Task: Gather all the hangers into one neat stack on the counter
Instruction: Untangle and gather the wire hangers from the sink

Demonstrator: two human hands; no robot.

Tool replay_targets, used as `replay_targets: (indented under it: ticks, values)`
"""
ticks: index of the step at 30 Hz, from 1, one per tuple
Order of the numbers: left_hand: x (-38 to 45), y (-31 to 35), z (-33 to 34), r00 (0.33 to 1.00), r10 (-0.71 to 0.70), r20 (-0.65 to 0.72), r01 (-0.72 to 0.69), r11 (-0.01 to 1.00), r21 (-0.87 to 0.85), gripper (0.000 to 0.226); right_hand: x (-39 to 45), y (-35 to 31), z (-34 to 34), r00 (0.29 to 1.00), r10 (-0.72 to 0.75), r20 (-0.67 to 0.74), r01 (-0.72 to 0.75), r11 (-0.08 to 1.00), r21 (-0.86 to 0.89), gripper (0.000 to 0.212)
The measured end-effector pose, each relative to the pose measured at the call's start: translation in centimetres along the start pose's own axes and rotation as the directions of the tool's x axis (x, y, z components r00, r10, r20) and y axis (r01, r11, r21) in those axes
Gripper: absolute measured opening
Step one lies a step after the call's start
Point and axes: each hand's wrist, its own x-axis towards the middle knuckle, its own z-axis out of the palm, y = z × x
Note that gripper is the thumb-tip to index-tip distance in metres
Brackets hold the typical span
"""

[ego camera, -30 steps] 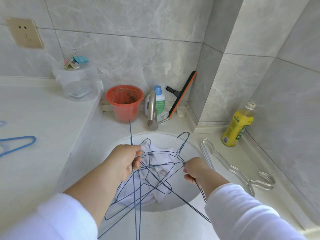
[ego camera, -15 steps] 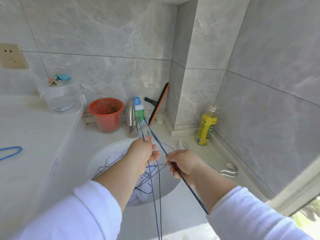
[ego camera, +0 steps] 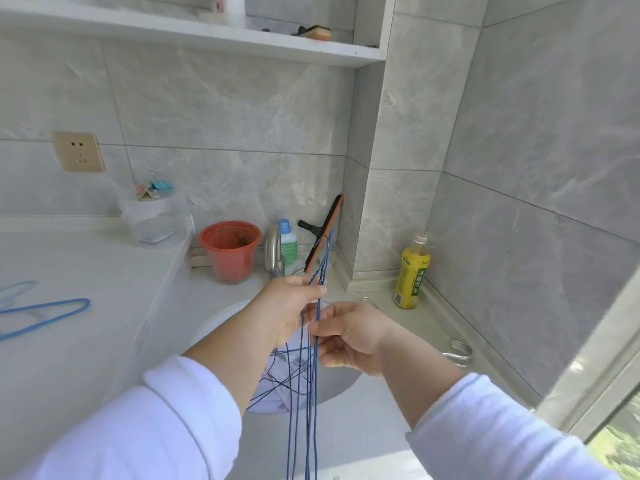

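Observation:
I hold a bunch of thin dark-blue wire hangers (ego camera: 311, 382) upright over the round sink (ego camera: 221, 317), their wires nearly parallel. My left hand (ego camera: 287, 306) grips the bunch near its upper end, where twisted necks stick up past my fingers. Just below it, my right hand (ego camera: 349, 336) pinches the same wires. A light-blue hanger (ego camera: 48, 313) lies on the raised counter (ego camera: 86, 271) at the left. Silver metal hangers (ego camera: 459, 353) lie on the lower counter at the right, mostly hidden by my right arm.
Behind the sink stand an orange bucket (ego camera: 230, 249), a faucet (ego camera: 274, 252), a blue-capped bottle (ego camera: 288, 242) and a leaning squeegee (ego camera: 323, 232). A yellow bottle (ego camera: 412, 271) stands in the right corner. A clear container (ego camera: 154, 220) sits on the raised counter. White cloth (ego camera: 273, 393) lies in the sink.
The splayed blue wire hangers have been pulled together into a tight upright bunch. Both hands have risen and come closer together, and my view has tilted upward.

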Motion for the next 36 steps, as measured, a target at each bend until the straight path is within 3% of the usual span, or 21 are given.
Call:
replay_targets:
  ticks: [2,6,10,20,25,29,32,36]
  values:
    - [-0.2,0.6,-0.7,1.000,0.011,0.001,-0.011,1.000,-0.007,0.009,0.1,-0.8,0.5,0.999,-0.017,-0.030,0.017,1.000,-0.017,0.014]
    - [-0.7,1.3,-2.5,1.000,0.014,0.025,-0.014,1.000,-0.002,0.015,1.4,-2.3,1.3,0.960,-0.132,-0.248,0.133,0.991,-0.011,0.028]
    - [-1.2,1.8,-4.8,0.998,0.034,0.057,-0.036,0.999,0.039,0.014,2.9,-3.3,4.3,0.969,-0.198,-0.151,0.188,0.979,-0.081,0.022]
    - [-1.2,2.4,-8.9,0.997,0.028,0.068,-0.043,0.970,0.238,0.017,4.0,-3.5,8.9,0.941,-0.204,-0.271,0.207,0.978,-0.016,0.015]
    - [-1.1,2.7,-9.4,0.993,0.072,0.091,-0.095,0.953,0.289,0.014,3.8,-4.1,9.8,0.904,-0.232,-0.360,0.194,0.971,-0.141,0.019]
    - [-1.1,3.1,-9.8,0.982,0.115,0.153,-0.153,0.952,0.265,0.016,3.7,-4.4,10.1,0.888,-0.251,-0.386,0.195,0.965,-0.178,0.020]
    - [-1.0,3.4,-10.1,0.980,0.148,0.137,-0.174,0.963,0.207,0.012,3.7,-4.6,9.9,0.900,-0.217,-0.377,0.196,0.976,-0.092,0.017]
    - [-0.6,3.3,-10.1,0.981,0.120,0.155,-0.143,0.979,0.147,0.024,3.7,-4.9,9.7,0.887,-0.179,-0.426,0.204,0.979,0.014,0.024]
